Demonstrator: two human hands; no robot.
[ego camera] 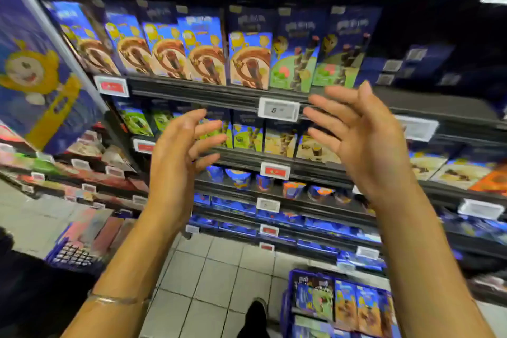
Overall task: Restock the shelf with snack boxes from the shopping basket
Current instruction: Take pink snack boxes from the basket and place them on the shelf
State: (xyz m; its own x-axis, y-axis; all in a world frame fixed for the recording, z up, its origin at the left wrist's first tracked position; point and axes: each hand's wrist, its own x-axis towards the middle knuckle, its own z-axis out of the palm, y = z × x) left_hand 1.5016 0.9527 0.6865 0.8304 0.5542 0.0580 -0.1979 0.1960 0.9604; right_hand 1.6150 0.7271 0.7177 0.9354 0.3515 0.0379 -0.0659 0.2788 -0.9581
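Palms face each other across a gap: the left grip [178, 151] and the right grip [367, 143] are both raised in front of the shelves, fingers spread and loosely bent, holding nothing and touching neither each other nor any box. The right grip sits a little higher, and its fingertips show against the front edge of the shelf [219, 96], just beside a white price tag [278, 109]. Whether they touch that edge cannot be told. A thin bracelet [118, 300] circles the left wrist.

On that shelf stands a row of upright blue snack boxes [200, 49] with brown swirl pictures. To their right are two boxes with green fronts [296, 63], and darker boxes sit further back beyond them. Lower shelves carry more boxes and small tubs, all blurred.

Down at the lower right, under the right forearm, the blue shopping basket [285, 310] rests on the tiled floor [219, 282]. Inside it, more snack boxes [356, 307] stand upright side by side. A black shoe [255, 315] shows just left of the basket.
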